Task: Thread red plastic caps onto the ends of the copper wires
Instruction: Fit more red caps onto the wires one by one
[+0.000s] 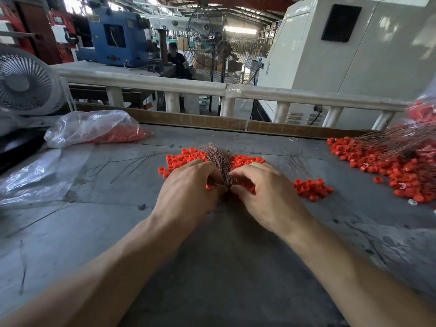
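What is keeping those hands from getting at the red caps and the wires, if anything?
Nothing visible. Both the left hand and the right hand already grip the bundle of copper wires, and loose red caps lie on the table right around the fingers, some touching them.

There is a single wide-angle view, taken from the person's head and aimed forward and down across the grey worktop [236, 267]. Both forearms run in from the bottom corners, so the near part of the worktop sits close under the lens. The top half looks over a white railing [271, 92] into a factory hall, with straight lines bowed toward the edges.
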`<state>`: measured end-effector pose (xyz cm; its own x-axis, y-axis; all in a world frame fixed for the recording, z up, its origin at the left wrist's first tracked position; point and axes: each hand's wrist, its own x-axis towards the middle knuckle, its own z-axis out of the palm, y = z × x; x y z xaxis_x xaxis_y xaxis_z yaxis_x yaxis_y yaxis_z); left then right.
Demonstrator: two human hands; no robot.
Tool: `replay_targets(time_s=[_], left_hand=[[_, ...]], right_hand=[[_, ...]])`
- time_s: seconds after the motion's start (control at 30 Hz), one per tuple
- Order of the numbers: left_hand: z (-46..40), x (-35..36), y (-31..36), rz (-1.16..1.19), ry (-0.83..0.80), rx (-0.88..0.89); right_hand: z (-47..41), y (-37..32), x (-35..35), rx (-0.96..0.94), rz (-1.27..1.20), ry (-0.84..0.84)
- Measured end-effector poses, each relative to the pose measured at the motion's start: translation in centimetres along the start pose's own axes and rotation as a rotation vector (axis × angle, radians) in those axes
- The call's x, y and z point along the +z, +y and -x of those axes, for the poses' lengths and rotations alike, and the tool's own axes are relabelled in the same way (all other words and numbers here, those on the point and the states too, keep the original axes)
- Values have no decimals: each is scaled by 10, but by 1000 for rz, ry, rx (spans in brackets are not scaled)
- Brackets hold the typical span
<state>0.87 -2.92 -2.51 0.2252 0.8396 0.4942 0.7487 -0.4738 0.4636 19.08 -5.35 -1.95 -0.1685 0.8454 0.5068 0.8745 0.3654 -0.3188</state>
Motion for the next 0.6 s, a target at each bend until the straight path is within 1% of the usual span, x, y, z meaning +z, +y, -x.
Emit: replay_targets(time_s=[0.2, 0.4, 0.5, 0.6], left_hand=[[3, -5, 5, -12, 47, 43], [7, -8, 13, 109, 104, 110], [9, -9, 15, 169, 131, 134], [9, -9, 15, 247, 162, 110]], right_hand=[[1, -1, -1, -21, -72, 38], [2, -4, -3, -44, -256, 9], [2, -5, -4, -28, -352, 38], [1, -5, -6, -32, -385, 67]])
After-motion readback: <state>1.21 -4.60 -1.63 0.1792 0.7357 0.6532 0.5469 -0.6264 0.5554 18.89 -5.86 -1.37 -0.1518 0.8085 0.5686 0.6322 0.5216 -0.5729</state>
